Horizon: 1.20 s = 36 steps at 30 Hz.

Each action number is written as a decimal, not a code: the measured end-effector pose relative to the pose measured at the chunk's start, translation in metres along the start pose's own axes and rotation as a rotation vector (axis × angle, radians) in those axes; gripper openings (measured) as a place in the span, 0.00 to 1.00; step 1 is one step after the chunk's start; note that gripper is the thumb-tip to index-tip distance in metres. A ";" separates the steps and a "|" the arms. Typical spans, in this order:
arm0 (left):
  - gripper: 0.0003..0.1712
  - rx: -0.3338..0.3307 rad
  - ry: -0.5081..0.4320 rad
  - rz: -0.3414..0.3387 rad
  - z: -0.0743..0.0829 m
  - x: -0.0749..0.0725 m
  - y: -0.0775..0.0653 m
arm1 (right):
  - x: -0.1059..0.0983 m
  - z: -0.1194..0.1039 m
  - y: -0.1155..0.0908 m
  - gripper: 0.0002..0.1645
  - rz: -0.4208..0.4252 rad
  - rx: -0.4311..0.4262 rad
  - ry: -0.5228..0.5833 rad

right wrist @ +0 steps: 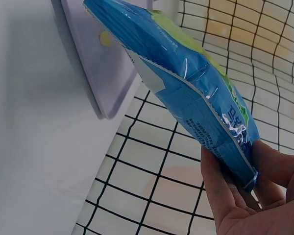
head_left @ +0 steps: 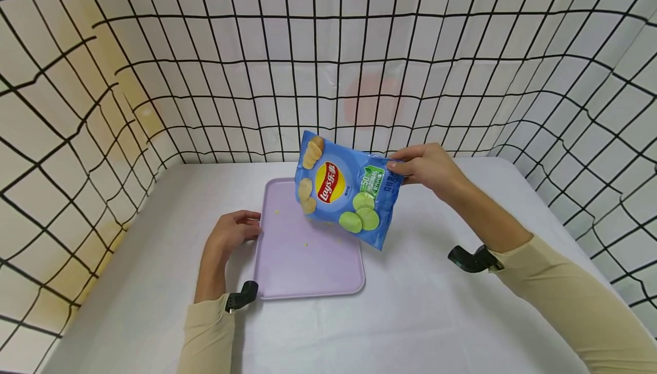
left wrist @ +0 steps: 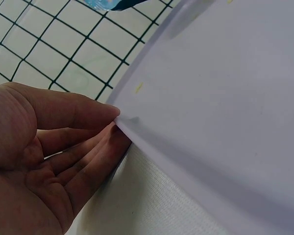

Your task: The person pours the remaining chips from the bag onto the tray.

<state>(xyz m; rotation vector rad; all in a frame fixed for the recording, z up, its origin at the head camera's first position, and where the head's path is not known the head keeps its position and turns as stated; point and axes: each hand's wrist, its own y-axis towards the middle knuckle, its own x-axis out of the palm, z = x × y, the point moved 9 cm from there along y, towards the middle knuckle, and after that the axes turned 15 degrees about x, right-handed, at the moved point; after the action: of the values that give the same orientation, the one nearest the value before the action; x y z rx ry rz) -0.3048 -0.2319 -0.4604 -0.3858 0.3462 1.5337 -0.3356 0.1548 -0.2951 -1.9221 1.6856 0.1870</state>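
My right hand pinches one end of a blue bag of Lay's potato chips, thumb on one face and fingers behind. The bag is held tilted above a pale purple tray, its left end over the tray's back part. In the right wrist view the bag looks puffed, and a yellow chip piece shows on the tray below it. My left hand pinches the tray's left edge, the thumb at the rim and the fingers under it. Small yellow crumbs lie on the tray.
A white cloth covers the table. Black wire grid panels stand along the back and both sides, with pale sheeting behind them. A dark wrist device sits on each sleeve cuff.
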 end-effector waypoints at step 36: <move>0.20 -0.016 0.026 0.009 0.001 0.000 -0.001 | 0.025 -0.057 -0.008 0.17 -0.045 -0.052 -0.242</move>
<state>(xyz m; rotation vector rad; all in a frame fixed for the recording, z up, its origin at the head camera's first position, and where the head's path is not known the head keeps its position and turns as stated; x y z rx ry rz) -0.3039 -0.2318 -0.4592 -0.4173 0.3565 1.5426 -0.3378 0.1049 -0.2564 -1.8883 1.4904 0.4318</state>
